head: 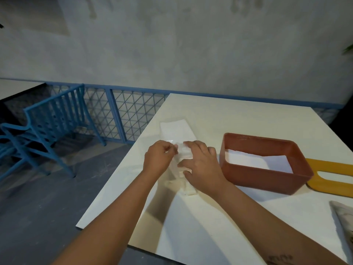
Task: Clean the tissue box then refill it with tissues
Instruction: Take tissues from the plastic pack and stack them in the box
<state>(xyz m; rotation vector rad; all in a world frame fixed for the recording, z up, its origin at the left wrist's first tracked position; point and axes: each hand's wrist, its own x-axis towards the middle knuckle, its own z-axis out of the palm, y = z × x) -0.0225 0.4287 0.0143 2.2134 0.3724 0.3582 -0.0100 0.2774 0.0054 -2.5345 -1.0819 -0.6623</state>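
**A:** What were the hands doing at that moment?

**B:** The left hand (160, 157) had its fingertips drawn together, pinching the clear wrapper (172, 141) of the tissue pack (175, 129). The right hand (202, 165) was just beside it, with thumb and bent fingers curled over the middle of the same pack and holding it down on the surface (191, 226).

**A:** So where did the pack lie?

**B:** Under and between both hands. One end stuck out beyond the fingertips and the other came back toward the wrists. It looked wrapped, or at most partly opened, though the blur there kept me from being sure.

**A:** And the tissue box?

**B:** The tissue box (263, 176) stood near the outer side of the right hand, apart from it, with its top open. A flat white sheet (254, 159) lay on its floor. I could not tell whether that was a tissue or a liner. Past the box, farther from the right hand, the slotted lid (328, 163) lay flat on the surface.

**A:** Was the cleaning finished?

**B:** I judged it probably was. A folded cloth (343, 219) lay out beyond the right forearm with neither hand on it, and both hands were on the refill.

**A:** What remained, then?

**B:** Getting the wrapper off, setting the stack into the box, and putting the lid back on.
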